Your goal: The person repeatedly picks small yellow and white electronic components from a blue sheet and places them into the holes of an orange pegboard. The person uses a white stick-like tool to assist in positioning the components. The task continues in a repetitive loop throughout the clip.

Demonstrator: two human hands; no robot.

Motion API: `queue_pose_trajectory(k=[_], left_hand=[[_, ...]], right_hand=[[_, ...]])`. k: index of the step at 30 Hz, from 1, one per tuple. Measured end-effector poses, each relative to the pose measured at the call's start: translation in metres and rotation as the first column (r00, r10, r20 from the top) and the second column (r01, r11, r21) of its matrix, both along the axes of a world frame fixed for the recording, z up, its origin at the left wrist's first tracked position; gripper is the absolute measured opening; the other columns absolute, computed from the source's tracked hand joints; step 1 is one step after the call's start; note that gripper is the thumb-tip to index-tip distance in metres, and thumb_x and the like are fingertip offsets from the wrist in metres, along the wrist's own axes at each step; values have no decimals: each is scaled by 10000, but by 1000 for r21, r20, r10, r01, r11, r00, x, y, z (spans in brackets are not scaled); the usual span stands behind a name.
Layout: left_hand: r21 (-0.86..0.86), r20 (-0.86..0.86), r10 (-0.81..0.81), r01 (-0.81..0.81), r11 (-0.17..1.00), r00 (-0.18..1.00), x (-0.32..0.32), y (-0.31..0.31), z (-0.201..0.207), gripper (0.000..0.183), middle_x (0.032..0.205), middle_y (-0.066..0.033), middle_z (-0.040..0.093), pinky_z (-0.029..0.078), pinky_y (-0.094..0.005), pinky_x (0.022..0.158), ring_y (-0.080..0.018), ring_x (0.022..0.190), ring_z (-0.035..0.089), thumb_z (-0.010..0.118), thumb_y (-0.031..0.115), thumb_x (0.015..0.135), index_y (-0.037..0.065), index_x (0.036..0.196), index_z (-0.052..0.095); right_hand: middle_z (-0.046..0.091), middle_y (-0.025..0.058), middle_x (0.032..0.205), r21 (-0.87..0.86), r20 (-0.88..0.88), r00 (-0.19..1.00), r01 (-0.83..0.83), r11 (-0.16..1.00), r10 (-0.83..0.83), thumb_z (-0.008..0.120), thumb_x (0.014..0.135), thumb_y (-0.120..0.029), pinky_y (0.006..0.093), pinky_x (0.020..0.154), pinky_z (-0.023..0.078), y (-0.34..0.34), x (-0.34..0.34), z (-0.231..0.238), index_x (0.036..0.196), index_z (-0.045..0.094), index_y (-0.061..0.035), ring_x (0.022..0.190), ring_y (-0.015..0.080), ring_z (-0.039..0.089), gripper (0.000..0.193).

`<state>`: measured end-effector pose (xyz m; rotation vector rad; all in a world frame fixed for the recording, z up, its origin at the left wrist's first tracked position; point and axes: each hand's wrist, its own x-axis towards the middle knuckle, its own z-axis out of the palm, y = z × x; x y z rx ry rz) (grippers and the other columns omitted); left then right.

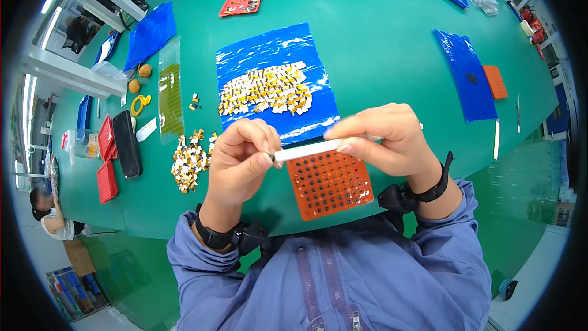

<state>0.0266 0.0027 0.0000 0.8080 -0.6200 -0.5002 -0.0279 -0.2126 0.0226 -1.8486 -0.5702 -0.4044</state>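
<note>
Above the near edge of the table, my right hand (pixel 381 141) pinches a slim white stick (pixel 307 149) between thumb and fingers. The stick points left, its far tip meeting the fingertips of my left hand (pixel 243 154). That hand is closed in a pinch on a tiny dark piece, too small to name. Right below the stick lies an orange-red square tray (pixel 327 187) with rows of small black round parts in its holes. Beyond my hands, a blue sheet (pixel 263 46) carries many small white-and-yellow pieces (pixel 266 91) lying in rows.
Left of my left hand is a loose pile of white-and-yellow pieces (pixel 190 162). Farther left lie a black case (pixel 127 144), red trays (pixel 106 181) and yellow scissors (pixel 140 105). A red tray (pixel 243 1) stands at the back; a blue sheet (pixel 468 79) lies right.
</note>
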Motion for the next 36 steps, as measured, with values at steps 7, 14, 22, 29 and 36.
queue_pose_trajectory(k=[7, 14, 22, 29, 36], left_hand=[[78, -16, 206, -204, 976, 978, 1, -2, 4, 49, 803, -79, 526, 414, -243, 647, -138, 722, 496, 512, 10, 827, 32, 839, 470], [283, 24, 261, -257, 924, 965, 3, -1, 6, 59, 769, -65, 553, 419, -219, 637, -105, 685, 518, 545, 13, 808, 28, 828, 491], [330, 47, 268, -268, 905, 962, 2, 0, 5, 52, 782, -48, 563, 422, -204, 631, -86, 683, 523, 561, 18, 800, 22, 835, 523], [476, 431, 364, -550, 686, 826, 12, 18, 18, 78, 779, -34, 573, 404, -186, 612, -69, 684, 525, 580, 14, 793, -4, 865, 553], [740, 671, 87, -673, -18, 736, 45, 80, 19, 86, 678, -20, 567, 395, -184, 558, -43, 614, 513, 610, 49, 755, -29, 782, 586]], right_hand=[[577, 35, 629, 162, 177, 984, -27, 986, -2, 692, 662, -18, 233, 427, 363, 0, -2, 10, 721, 598, -34, 491, 132, 499, 112], [505, 37, 594, -13, 158, 979, -132, 991, 132, 694, 678, -79, 262, 422, 357, 9, -17, 12, 692, 549, -39, 476, 164, 473, 151], [511, 43, 621, -15, 178, 966, -190, 982, 189, 702, 674, -93, 269, 443, 389, 20, -18, 12, 714, 548, -33, 495, 175, 494, 170], [533, 22, 595, 49, 115, 981, -163, 985, 157, 749, 629, -104, 246, 422, 372, 10, -15, 14, 681, 565, -43, 471, 137, 492, 201], [555, 25, 606, 269, 81, 996, -60, 961, 40, 706, 679, -37, 203, 414, 325, 0, -9, 9, 701, 581, -20, 458, 66, 440, 128]])
